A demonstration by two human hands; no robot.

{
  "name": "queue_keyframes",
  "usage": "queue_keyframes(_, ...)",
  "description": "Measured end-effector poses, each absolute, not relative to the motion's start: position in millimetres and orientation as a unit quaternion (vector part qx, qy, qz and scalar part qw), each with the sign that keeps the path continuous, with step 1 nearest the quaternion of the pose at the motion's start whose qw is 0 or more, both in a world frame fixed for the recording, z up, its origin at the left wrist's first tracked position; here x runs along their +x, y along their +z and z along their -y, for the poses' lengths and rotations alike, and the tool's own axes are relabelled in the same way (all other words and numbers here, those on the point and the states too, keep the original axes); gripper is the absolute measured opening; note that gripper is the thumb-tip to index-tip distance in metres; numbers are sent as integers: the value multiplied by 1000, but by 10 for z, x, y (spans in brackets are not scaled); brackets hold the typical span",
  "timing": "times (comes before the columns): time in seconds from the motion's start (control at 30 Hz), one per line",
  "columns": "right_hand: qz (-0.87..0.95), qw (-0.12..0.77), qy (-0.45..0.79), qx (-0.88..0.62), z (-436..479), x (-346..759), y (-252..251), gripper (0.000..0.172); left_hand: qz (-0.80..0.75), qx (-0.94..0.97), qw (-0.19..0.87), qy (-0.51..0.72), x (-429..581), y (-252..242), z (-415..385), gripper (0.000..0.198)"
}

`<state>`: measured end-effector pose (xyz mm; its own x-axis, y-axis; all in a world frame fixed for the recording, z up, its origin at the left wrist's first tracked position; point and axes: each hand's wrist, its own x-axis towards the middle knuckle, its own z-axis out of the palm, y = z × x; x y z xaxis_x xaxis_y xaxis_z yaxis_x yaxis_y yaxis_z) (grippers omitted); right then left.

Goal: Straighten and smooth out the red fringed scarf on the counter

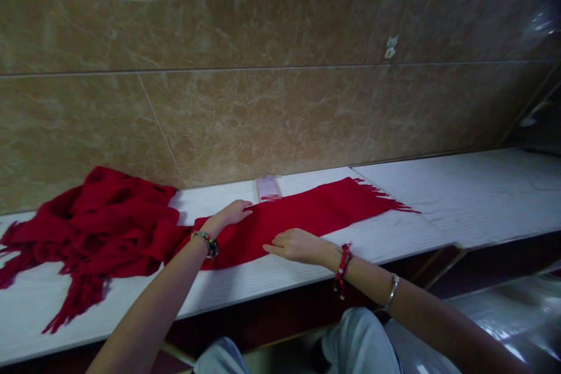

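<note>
A long red scarf (324, 207) with a fringed right end lies flattened along a white wood-grained bench top. My left hand (230, 214) rests near its far edge, fingers stretched out over the cloth. Closer to me, my right hand (295, 245) lies on the near edge of the same scarf, thumb apart from the fingers. Left of my hands, a rumpled heap of red fringed cloth (131, 222) touches the scarf's folded end; where one piece ends and the other starts is hard to tell.
A small pale printed card or packet (268, 188), partly blurred, lies against the tiled wall (263, 123) behind the scarf. The white bench top (482, 193) runs on to the right. Dark open compartments (280, 310) sit below its front edge, by my knees.
</note>
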<state>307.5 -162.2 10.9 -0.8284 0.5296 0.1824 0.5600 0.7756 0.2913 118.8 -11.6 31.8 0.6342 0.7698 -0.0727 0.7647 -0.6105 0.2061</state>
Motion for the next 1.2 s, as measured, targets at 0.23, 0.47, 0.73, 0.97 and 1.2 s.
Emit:
queue_keyframes(0.23,934,27,-234,-266,1614,3101,98,28,-454,881,129,35,1334,270,-106,32)
queue_keyframes(0.47,935,44,-245,-254,1610,3100,86,11,-461,869,175,49,1369,228,-240,30)
queue_keyframes(0.73,914,83,-220,-331,1669,2956,120,8,-466,846,243,86,1449,217,-243,28)
queue_keyframes(0.97,902,87,-224,-360,1725,2867,100,9,-476,804,324,146,1435,303,-234,28)
queue_keyframes(1.2,860,131,-271,-413,1839,3050,338,11,-427,769,428,209,1493,639,-88,28)
